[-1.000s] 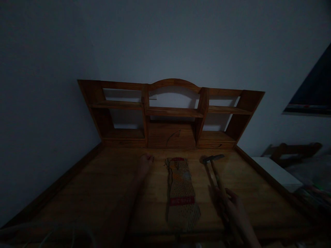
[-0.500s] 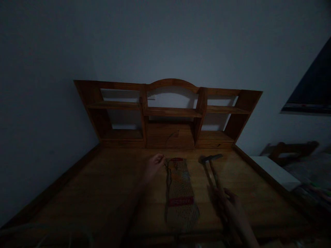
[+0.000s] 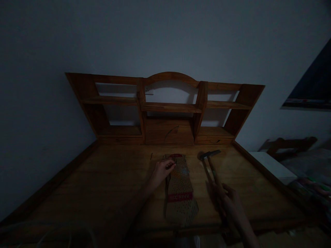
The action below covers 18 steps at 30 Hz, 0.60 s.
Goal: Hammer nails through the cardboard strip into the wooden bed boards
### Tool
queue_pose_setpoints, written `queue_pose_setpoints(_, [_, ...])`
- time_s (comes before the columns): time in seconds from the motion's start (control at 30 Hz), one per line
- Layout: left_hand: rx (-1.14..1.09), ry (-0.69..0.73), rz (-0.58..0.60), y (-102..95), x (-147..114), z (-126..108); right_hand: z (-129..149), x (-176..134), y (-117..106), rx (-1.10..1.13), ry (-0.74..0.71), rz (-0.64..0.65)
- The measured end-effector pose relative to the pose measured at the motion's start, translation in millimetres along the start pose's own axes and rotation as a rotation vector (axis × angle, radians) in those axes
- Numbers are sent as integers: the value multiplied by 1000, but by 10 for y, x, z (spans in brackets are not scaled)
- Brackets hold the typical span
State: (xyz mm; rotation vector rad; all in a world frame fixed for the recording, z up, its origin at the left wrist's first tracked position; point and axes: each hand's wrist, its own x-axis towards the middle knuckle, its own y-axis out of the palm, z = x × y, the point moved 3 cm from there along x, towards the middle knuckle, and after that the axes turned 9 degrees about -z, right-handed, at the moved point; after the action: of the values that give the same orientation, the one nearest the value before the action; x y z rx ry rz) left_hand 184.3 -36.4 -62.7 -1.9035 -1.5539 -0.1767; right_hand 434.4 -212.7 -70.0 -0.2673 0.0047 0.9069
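My right hand is closed around the wooden handle of a hammer. The hammer's dark metal head is raised to the right of a flat, speckled piece of cardboard with red bands. Over the upper part of that cardboard, my left hand is closed in a pinch. A tiny bright spot shows at its fingertips, too small and dim to name. A short, thin dark thing lies on the tabletop just beyond the left hand.
A wooden desk with raised side edges spreads beneath the hands. At its back stands a wooden shelf unit against the wall. To the right are a white surface, a wooden chair back and a dim pile of things.
My left hand has moved right, from beside the cardboard to over its upper part. My right hand still holds the hammer in nearly the same place. The view has shifted slightly.
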Motion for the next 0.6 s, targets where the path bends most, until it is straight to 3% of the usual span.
queue_pose_setpoints(0.3, [81, 32, 27, -7, 0, -82, -70, 11, -15, 7, 0, 9])
queue_pose_setpoints(0.6, [96, 154, 23, -7, -5, -135, 24, -49, -33, -33, -42, 24])
